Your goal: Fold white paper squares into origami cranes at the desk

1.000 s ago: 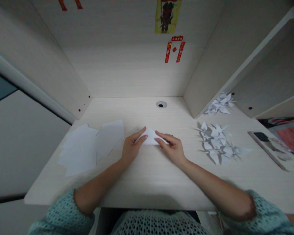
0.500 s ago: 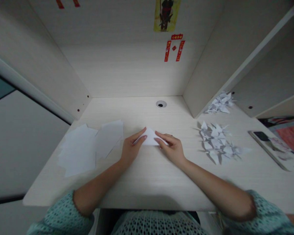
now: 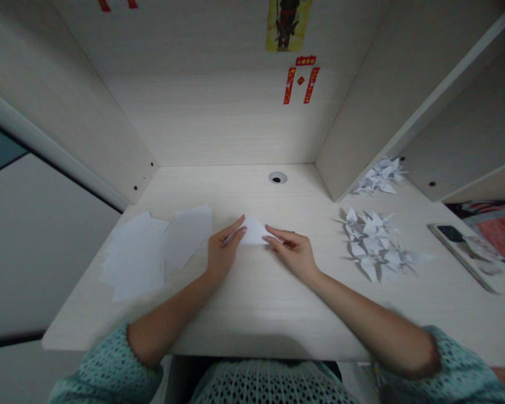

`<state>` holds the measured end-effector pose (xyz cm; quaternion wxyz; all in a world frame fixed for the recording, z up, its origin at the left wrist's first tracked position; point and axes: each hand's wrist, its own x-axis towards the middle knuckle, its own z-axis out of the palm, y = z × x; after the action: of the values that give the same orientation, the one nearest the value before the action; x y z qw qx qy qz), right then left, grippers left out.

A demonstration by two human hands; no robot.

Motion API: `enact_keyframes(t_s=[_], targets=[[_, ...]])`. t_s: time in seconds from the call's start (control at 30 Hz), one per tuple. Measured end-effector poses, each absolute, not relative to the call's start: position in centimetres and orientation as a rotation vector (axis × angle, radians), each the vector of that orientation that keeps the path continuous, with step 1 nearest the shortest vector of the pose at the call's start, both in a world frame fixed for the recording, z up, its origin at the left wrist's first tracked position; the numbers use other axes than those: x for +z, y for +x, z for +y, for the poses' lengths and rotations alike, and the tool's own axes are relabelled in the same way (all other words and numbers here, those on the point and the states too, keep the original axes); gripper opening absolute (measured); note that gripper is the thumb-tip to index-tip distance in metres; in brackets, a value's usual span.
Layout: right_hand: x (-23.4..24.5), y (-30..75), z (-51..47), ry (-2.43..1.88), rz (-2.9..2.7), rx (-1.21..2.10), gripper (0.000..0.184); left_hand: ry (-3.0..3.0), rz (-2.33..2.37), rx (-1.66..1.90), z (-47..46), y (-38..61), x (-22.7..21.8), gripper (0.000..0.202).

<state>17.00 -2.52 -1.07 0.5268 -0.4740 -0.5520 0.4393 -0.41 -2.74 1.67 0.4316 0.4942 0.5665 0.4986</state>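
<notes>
Between my two hands is a small piece of folded white paper [image 3: 253, 231], shaped like a low triangle with its peak pointing away from me. My left hand [image 3: 224, 244] pinches its left corner between thumb and fingers. On the opposite side, my right hand [image 3: 293, 251] grips the right corner the same way. Fingertips cover both corners, so the folds there are hidden. Loose white sheets [image 3: 137, 255] lie to the left of my left hand, with a smaller stack of paper [image 3: 188, 233] closest to it.
Folded paper cranes [image 3: 371, 244] cluster on the desk [image 3: 252, 314] at the right, and another pile of them [image 3: 381, 175] sits behind by the upright panel [image 3: 362, 112]. A phone [image 3: 467, 255] lies at the far right, beside red cloth [image 3: 503, 233]. A cable hole [image 3: 278, 178] is at the back.
The folded paper and my left hand have shifted slightly left and away from me. My right hand has barely moved, and both still pinch the paper.
</notes>
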Motion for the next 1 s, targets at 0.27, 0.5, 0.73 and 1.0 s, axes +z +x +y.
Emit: enact_keyframes(t_s=[0.27,0.5,0.73,1.0], targets=[[-1.3,17.2,-2.3,-1.215,-1.272,1.032,0.026,1.152,1.406,1.318,-2.3,-0.6,1.3,0.041],[-1.2,17.8,-2.0,-1.233,-1.323,1.043,0.024,1.119,1.425,1.284,-1.9,-0.7,1.1,0.044],[-1.4,18.8,-1.3,-1.281,-1.392,0.949,0.024,1.267,1.442,1.184,-1.6,-1.3,2.1,0.033],[-0.9,18.6,-1.2,-1.244,-1.341,0.974,0.026,1.148,1.441,1.215,-1.0,-1.6,2.1,0.033]])
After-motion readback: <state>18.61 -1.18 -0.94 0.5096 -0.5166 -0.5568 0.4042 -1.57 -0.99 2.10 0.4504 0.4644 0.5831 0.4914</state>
